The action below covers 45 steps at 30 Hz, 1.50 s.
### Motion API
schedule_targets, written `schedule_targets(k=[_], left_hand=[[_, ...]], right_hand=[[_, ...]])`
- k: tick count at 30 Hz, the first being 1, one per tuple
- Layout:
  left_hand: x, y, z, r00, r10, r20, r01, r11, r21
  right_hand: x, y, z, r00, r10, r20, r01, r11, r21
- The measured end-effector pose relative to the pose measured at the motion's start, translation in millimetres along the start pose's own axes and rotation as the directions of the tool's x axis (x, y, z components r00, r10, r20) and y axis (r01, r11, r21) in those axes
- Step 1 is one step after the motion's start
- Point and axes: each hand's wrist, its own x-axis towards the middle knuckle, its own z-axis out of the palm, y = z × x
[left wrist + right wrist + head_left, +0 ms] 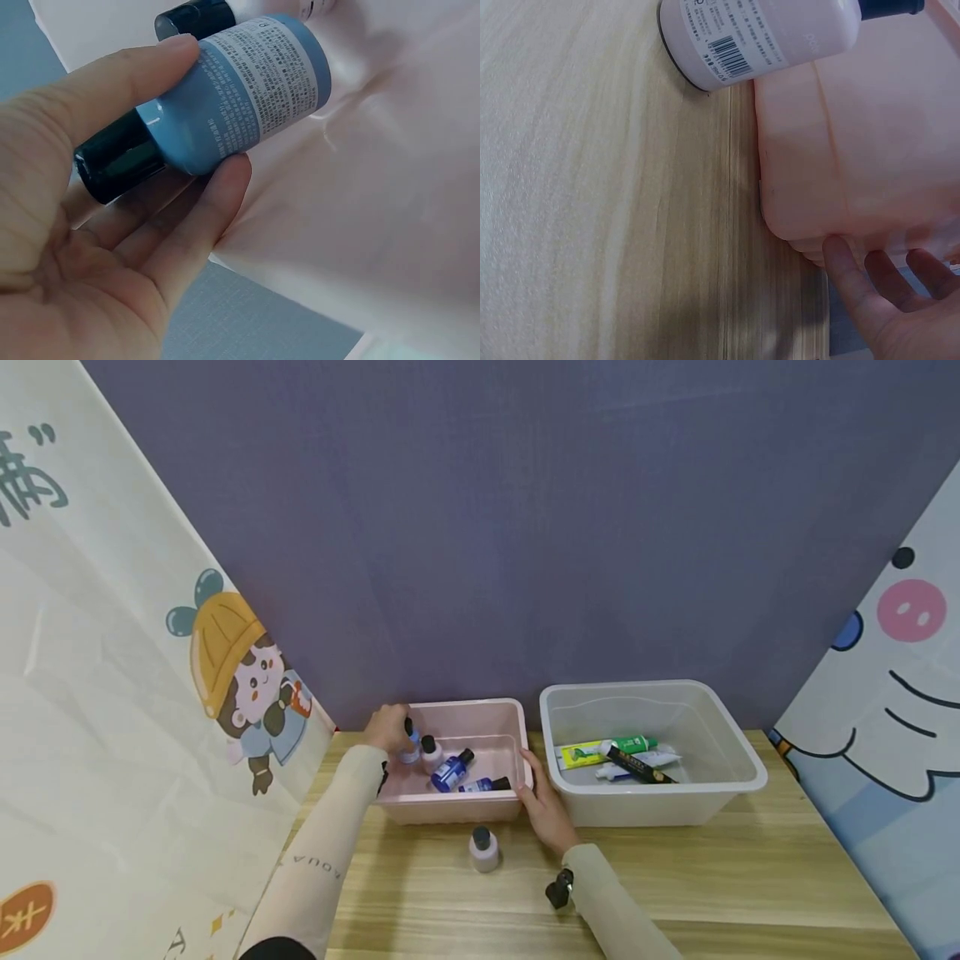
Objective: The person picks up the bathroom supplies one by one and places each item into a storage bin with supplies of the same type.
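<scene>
In my left hand (387, 729) a small blue bottle (240, 90) with a black cap is pinched between thumb and fingers, inside the left end of a pink bin (465, 811). A pale pink bottle (432, 755), a dark blue bottle (448, 773) and another small blue bottle (477, 785) lie or stand in that bin. My right hand (550, 810) touches the bin's right side near its front corner, with fingertips against the outer wall in the right wrist view. A pale pink bottle (483, 852) with a black cap stands on the table in front of the bin.
To the right stands a white bin (637, 806) holding several tubes, among them a green and yellow tube (588, 753) and a black tube (640, 766). Both bins rest on a wooden table (720, 881) against a grey-blue backdrop (525, 527).
</scene>
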Motion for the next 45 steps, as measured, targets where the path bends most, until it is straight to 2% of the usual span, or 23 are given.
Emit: schedule_targets(k=[5,12,19,24,27,31,35,39,43,45], left_hand=[[0.7,-0.7,0.8,1.000,0.000,0.010,0.000,1.000,0.011],[-0.9,0.9,-0.5,1.000,0.007,-0.010,-0.007,0.999,0.035],[-6.5,3.0,-4.3,1.000,0.007,-0.001,-0.007,1.000,0.012],[-11.4,1.7,-8.0,0.999,0.053,-0.001,-0.053,0.999,0.010],[-16.5,1.8,-10.8,0.997,0.071,-0.004,-0.071,0.997,-0.011],[-28.4,7.9,-15.2,0.998,0.068,-0.010,-0.068,0.994,-0.090],[-42.4,15.0,-15.6,0.997,0.065,-0.045,-0.071,0.985,-0.158],[-57.5,17.0,-11.4,0.989,0.085,-0.118,-0.107,0.973,-0.203],[-73.2,18.6,-2.7,0.969,0.099,-0.225,-0.152,0.961,-0.233],[-80.0,19.7,3.8,0.953,0.102,-0.285,-0.177,0.951,-0.253]], right_hand=[[1.0,0,1,1.000,0.003,0.001,-0.003,1.000,-0.001],[-1.1,-1,0,1.000,-0.005,-0.017,0.005,1.000,-0.003],[-0.5,0,1,1.000,-0.011,-0.012,0.011,1.000,-0.005],[-0.2,1,1,1.000,-0.008,-0.015,0.008,1.000,-0.002],[0.6,2,0,1.000,-0.006,-0.011,0.006,1.000,0.001],[1.8,4,0,1.000,-0.005,-0.014,0.005,1.000,-0.001],[2.0,4,0,1.000,-0.003,-0.020,0.003,1.000,-0.004],[1.3,2,0,1.000,0.012,-0.009,-0.012,1.000,-0.003],[1.3,2,0,1.000,0.026,-0.004,-0.026,1.000,0.004],[1.2,2,1,1.000,0.028,-0.003,-0.028,1.000,0.009]])
